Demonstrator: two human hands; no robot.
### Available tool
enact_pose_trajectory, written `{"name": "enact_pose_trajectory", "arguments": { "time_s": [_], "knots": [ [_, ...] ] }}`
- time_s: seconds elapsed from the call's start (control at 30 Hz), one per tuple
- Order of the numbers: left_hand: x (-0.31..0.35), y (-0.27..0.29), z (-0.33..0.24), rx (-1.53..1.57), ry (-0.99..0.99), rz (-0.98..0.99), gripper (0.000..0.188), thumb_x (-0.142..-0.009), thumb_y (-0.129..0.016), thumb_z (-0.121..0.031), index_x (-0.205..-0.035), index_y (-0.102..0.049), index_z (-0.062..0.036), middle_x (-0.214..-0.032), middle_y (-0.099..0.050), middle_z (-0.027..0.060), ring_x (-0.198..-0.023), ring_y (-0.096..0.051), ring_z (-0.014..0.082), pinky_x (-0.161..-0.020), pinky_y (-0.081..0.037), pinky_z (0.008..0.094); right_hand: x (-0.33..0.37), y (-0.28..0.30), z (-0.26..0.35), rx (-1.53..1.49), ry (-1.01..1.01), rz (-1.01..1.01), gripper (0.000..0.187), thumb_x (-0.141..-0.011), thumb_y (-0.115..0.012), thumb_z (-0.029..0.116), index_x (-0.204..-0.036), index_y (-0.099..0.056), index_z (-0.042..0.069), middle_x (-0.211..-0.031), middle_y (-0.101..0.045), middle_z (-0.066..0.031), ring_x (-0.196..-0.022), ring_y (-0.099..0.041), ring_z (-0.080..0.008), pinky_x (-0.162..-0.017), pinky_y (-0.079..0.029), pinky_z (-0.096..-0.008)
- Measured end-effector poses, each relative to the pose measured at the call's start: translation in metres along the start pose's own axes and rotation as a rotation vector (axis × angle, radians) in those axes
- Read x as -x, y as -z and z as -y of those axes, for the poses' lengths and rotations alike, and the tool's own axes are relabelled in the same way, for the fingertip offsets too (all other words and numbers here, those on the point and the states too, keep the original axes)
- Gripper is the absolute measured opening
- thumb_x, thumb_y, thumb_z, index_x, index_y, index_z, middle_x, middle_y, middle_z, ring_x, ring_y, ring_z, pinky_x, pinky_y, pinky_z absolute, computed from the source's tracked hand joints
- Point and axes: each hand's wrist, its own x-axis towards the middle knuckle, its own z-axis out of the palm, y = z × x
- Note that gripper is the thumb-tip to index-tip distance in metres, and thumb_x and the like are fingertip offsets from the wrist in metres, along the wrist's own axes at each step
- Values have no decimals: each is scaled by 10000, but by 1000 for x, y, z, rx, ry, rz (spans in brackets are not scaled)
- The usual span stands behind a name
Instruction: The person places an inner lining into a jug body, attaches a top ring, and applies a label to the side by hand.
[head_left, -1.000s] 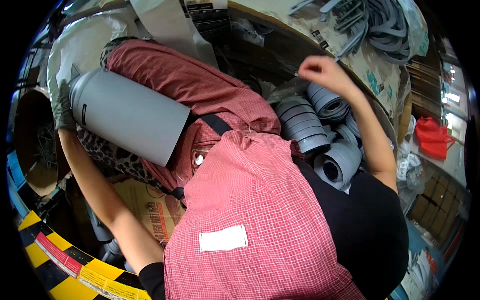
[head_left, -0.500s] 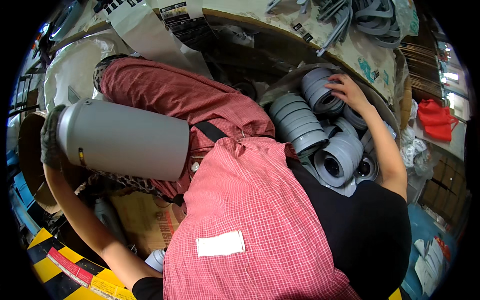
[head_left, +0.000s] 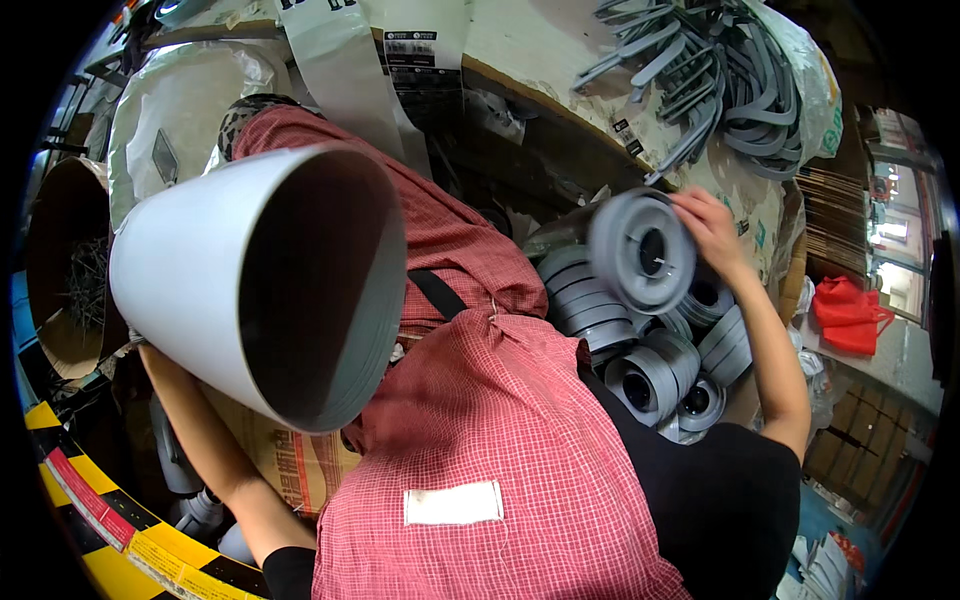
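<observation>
My left arm supports a large grey tapered plastic shell [head_left: 190,270], its wide mouth tilted toward me and dark inside. Only the edge of my gloved left hand [head_left: 138,340] shows below the shell; the fingers are behind it. My right hand [head_left: 708,228] grips a grey round lid-like part [head_left: 618,258] by its rim. That part has a dark central hole and is blurred by motion. Beneath it, several grey ring-shaped parts [head_left: 655,375] lie stacked in a lined container at my right, apart from the shell.
Grey curved handles [head_left: 745,90] lie heaped on the worktable [head_left: 545,60] ahead. A box of thin metal pieces [head_left: 88,285] stands at the far left, above a yellow-black striped edge [head_left: 110,540]. A red bag [head_left: 848,315] lies at the right.
The shell has swung round so its open mouth faces me. My right hand has lifted one round part from the stack. My view has shifted slightly.
</observation>
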Motion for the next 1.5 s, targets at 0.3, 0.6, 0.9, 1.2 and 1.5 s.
{"name": "enact_pose_trajectory", "arguments": {
  "time_s": [0.3,0.6,0.9,1.2,1.5],
  "knots": [
    [42,13,-9,-254,-31,-132,402,-1059,-458,-251,-1377,-527,-14,-1301,-628,109,-1183,-586,219,-1048,-446,355,-82,-164,155,-820,556,173,321,-952,-642,179,-1256,-692,88,-1195,-668,-135,-1144,-614,-305,-1003,-471,-398],
    [97,56,-2,-427,50,-263,389,-1055,-463,-241,-1365,-531,-15,-1284,-633,110,-1173,-586,222,-1038,-451,356,-80,-160,170,-970,357,323,546,-996,-643,280,-1450,-507,8,-1401,-599,-138,-1279,-560,-212,-1079,-427,-354],
    [148,-11,-15,-760,-12,-173,376,-1052,-468,-231,-1353,-535,-16,-1266,-637,111,-1163,-587,224,-1027,-456,357,-139,-101,231,-456,977,-516,439,-1045,-528,258,-1420,-431,53,-1382,-525,-344,-1277,-533,-482,-1046,-455,-557],
    [143,10,-44,-306,165,-493,294,-1024,-500,-201,-1246,-548,-14,-1242,-614,142,-1156,-583,244,-1022,-458,378,-132,-136,259,-742,905,-432,495,-1043,-493,303,-1482,-418,86,-1392,-485,-404,-1311,-477,-564,-1049,-417,-618],
    [105,27,-91,-79,132,-455,259,-1036,-485,-225,-1166,-560,-14,-1257,-608,152,-1177,-581,260,-1072,-437,412,-202,-118,268,-1050,713,-85,1034,-907,-208,843,-1595,-250,72,-1688,-129,-135,-1558,-90,-294,-1236,-36,-464]
  ]
}}
